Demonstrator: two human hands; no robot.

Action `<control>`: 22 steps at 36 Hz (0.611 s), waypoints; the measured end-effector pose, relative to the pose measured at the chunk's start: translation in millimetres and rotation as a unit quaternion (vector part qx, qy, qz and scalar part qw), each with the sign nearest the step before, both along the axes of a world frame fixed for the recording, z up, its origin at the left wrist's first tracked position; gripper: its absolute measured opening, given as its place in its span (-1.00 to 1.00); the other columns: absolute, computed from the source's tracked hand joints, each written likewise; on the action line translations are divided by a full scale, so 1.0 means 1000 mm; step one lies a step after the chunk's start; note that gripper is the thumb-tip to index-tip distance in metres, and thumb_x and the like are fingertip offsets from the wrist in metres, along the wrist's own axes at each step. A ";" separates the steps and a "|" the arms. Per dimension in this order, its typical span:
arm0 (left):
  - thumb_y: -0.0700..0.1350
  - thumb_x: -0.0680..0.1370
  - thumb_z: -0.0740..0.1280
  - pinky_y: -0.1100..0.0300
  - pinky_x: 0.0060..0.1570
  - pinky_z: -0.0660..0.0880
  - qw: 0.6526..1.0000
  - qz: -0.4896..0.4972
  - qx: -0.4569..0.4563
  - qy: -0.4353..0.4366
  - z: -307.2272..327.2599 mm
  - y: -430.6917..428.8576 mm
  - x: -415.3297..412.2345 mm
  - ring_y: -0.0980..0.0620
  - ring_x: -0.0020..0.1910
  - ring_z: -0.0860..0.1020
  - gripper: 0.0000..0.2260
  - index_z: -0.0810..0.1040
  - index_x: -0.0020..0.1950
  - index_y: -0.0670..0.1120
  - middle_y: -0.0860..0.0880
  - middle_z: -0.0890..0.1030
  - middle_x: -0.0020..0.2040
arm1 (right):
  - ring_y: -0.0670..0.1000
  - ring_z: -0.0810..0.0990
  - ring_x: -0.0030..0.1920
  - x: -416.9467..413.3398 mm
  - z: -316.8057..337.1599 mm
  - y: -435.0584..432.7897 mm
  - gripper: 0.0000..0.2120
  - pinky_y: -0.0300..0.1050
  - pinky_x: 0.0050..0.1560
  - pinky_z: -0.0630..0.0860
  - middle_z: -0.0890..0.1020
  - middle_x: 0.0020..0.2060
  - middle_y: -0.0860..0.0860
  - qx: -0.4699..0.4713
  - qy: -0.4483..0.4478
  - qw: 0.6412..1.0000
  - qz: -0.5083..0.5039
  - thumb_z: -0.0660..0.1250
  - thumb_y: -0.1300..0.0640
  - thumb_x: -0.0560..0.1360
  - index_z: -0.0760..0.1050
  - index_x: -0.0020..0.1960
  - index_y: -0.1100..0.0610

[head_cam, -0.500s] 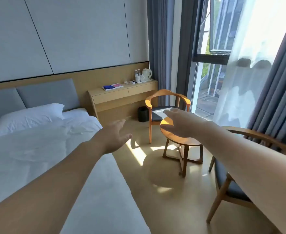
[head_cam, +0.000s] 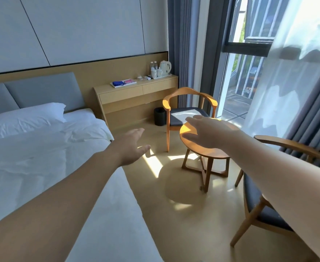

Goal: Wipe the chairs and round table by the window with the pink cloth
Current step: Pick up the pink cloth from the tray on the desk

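A small round wooden table [head_cam: 214,155] stands in sunlight by the window, between two wooden armchairs with dark seat pads: the far chair [head_cam: 190,103] and the near chair [head_cam: 261,210] at the right. A pink cloth [head_cam: 129,81] lies beside a blue one on a tray on the wooden sideboard. My left hand [head_cam: 131,145] is stretched out over the bed's edge, fingers straight, holding nothing. My right hand [head_cam: 207,132] reaches forward in front of the table top, fingers spread and empty.
A white bed [head_cam: 42,157] fills the left. The sideboard [head_cam: 136,95] carries a kettle [head_cam: 165,67], cups and water bottles. A black bin [head_cam: 159,116] stands below it. Grey curtains and a sheer curtain [head_cam: 287,82] hang at the right. Bare floor lies between bed and table.
The view has shifted slightly closer to the table and chairs. Both hands stay stretched out and empty, in almost the same places.
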State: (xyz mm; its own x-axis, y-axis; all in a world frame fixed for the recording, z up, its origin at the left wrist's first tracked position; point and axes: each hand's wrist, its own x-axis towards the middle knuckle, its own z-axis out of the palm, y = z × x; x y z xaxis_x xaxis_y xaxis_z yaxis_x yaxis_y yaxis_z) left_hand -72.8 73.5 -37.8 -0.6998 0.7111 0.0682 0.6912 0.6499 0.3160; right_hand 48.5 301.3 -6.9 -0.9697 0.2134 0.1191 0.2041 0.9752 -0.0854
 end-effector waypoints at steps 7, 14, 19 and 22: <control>0.12 0.59 0.22 0.08 0.42 0.18 1.000 0.021 0.009 0.001 -0.001 0.066 -0.044 0.01 0.51 0.15 -0.37 0.06 0.57 -0.05 -0.03 0.15 0.55 | 0.09 0.52 0.25 -0.050 -0.005 0.062 -0.41 -0.09 0.14 0.50 0.45 0.34 0.08 0.001 -0.009 1.000 0.017 0.22 -0.20 0.57 0.25 0.50 0.07; 0.13 0.59 0.22 0.09 0.40 0.20 0.998 0.056 0.018 -0.004 -0.006 0.125 -0.085 0.02 0.50 0.16 -0.38 0.08 0.56 -0.03 0.00 0.16 0.55 | 0.07 0.50 0.26 -0.096 -0.006 0.129 -0.40 -0.13 0.14 0.48 0.42 0.37 0.07 0.003 -0.011 0.999 0.043 0.21 -0.19 0.57 0.24 0.51 0.07; 0.14 0.59 0.22 0.06 0.42 0.21 0.997 0.077 0.017 -0.017 -0.017 0.152 -0.103 0.03 0.50 0.17 -0.39 0.08 0.56 -0.02 0.01 0.15 0.55 | 0.08 0.49 0.27 -0.127 -0.015 0.162 -0.39 -0.09 0.17 0.51 0.43 0.35 0.07 0.003 -0.018 0.998 0.062 0.21 -0.20 0.57 0.23 0.51 0.06; 0.15 0.59 0.21 0.06 0.42 0.20 0.996 0.090 0.010 -0.026 -0.024 0.161 -0.114 0.02 0.50 0.16 -0.39 0.08 0.56 -0.01 0.01 0.15 0.55 | 0.05 0.51 0.21 -0.144 -0.024 0.174 -0.43 -0.06 0.15 0.55 0.46 0.30 0.06 -0.007 -0.022 0.997 0.075 0.23 -0.20 0.56 0.28 0.47 0.06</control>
State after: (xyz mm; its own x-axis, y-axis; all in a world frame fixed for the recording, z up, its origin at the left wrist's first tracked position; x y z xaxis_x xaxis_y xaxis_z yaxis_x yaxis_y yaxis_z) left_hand -186.4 235.0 -61.6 -0.8191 0.5721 0.0417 0.5461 0.7554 0.3622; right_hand -95.1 475.7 -31.1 -0.9950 0.0674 0.0734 0.0604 0.9938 -0.0933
